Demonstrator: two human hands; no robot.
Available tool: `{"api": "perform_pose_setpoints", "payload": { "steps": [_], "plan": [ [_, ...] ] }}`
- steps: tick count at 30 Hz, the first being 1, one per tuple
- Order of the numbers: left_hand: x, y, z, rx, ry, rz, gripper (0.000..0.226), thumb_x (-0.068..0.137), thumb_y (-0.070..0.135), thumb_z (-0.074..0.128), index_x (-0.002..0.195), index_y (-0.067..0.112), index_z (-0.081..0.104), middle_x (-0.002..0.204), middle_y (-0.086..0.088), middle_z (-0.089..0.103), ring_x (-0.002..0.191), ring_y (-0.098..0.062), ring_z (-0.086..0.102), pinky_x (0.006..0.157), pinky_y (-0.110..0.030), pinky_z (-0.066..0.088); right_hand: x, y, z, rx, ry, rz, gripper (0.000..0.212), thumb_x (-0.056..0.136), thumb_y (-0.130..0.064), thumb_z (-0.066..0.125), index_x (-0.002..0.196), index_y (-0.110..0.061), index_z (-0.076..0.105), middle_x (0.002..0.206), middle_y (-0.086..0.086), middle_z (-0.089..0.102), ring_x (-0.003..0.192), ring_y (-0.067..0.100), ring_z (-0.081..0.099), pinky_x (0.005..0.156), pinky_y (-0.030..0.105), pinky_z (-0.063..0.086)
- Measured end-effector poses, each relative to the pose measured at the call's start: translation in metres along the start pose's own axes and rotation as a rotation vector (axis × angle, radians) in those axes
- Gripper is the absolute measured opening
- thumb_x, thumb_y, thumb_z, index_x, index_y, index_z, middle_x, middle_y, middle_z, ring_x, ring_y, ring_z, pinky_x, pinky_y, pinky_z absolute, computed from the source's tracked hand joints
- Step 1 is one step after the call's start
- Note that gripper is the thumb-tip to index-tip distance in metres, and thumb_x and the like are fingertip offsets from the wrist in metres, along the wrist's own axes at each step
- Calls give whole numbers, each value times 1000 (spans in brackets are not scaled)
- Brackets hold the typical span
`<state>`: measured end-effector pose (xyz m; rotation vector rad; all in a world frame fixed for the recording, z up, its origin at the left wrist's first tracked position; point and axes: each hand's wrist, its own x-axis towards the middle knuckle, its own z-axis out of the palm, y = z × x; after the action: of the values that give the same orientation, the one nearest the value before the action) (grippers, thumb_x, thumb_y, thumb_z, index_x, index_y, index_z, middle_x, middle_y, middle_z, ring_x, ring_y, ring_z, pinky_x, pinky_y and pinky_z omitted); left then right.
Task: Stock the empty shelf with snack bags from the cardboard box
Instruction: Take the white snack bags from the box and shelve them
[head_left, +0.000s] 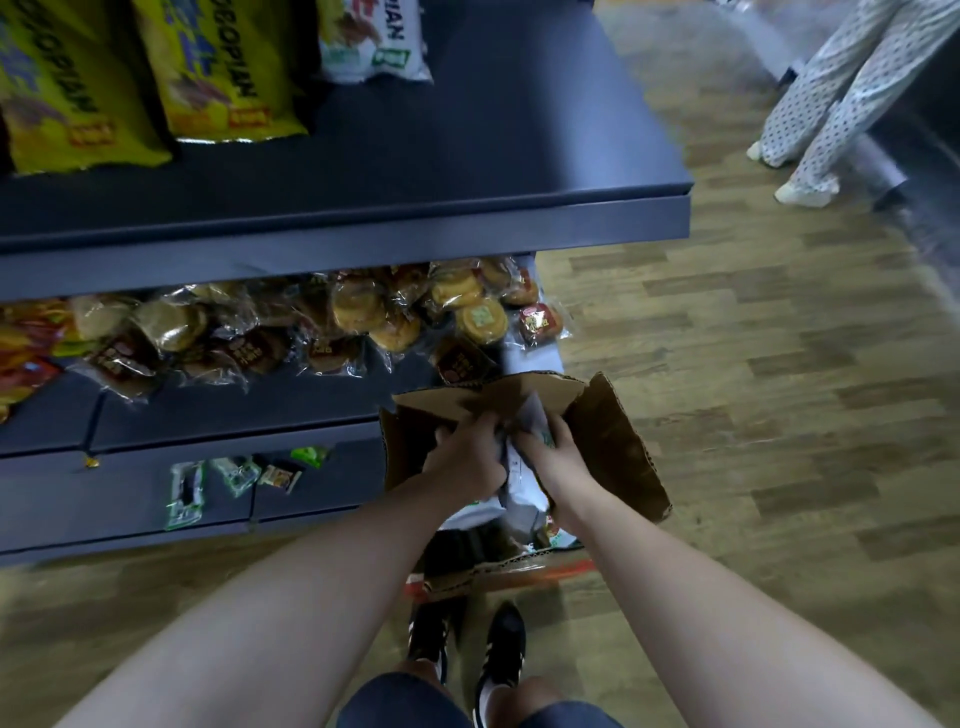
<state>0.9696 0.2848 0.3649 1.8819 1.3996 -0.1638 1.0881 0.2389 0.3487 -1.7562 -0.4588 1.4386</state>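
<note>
A white snack bag (519, 480) sits upright in the open cardboard box (613, 441) on the floor in front of me, and I have it between both hands. My left hand (467, 457) curls its fingers round the bag's left edge, and my right hand (553, 457) curls round its right edge near the top, so the bag is gripped from both sides inside the box. The bag's print is too blurred to read. The box flaps stand open, one tall flap rising to the right of my right hand, and the box stands just beside the end of the lower shelf (218, 415). That shelf carries a heap of round pastries in clear wrappers (363, 317). Beneath it, a few small green and white packets (187, 493) lie on the bottom ledge. The dark upper shelf (467, 156) holds two yellow snack bags (218, 67) at the left and a white snack bag (371, 41) beside them, with bare surface to the right. My black shoes (501, 649) stand on the wooden floor (753, 364) behind the box. Another person's legs in spotted trousers (841, 88) stand at the far right.
</note>
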Motion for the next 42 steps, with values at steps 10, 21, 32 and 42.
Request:
{"api": "perform_pose_setpoints", "payload": {
  "steps": [10, 21, 32, 42],
  "plan": [
    [-37, 13, -30, 326, 267, 157, 56, 83, 17, 54, 133, 26, 29, 140, -8, 30, 128, -34, 29, 81, -42, 46, -40, -32, -8, -696, 200, -438, 47, 84, -22, 58, 128, -27, 42, 127, 7, 42, 106, 25, 52, 84, 37, 48],
    [-82, 16, -65, 290, 779, 302, 80, 58, 5, 71, 125, 27, 35, 126, -8, 53, 107, -33, 46, 49, -36, 51, -92, -60, -11, -869, 386, -762, 55, 85, -16, 62, 132, -36, 43, 141, -7, 32, 120, 21, 40, 77, 37, 51],
    [-110, 39, -89, 252, 957, 360, 66, 62, 5, 65, 123, 22, 47, 124, -9, 55, 112, -30, 43, 50, -38, 56, -134, -107, -19, -678, 494, -1007, 57, 80, -16, 63, 131, -34, 46, 135, -8, 35, 120, 21, 44, 77, 41, 52],
    [-135, 57, -94, 264, 1060, 437, 49, 66, 12, 52, 114, 24, 48, 117, -4, 56, 107, -25, 45, 43, -29, 51, -153, -156, -16, -597, 520, -1149, 54, 80, -16, 60, 128, -38, 47, 133, -12, 30, 121, 21, 46, 78, 37, 47]
  ]
}}
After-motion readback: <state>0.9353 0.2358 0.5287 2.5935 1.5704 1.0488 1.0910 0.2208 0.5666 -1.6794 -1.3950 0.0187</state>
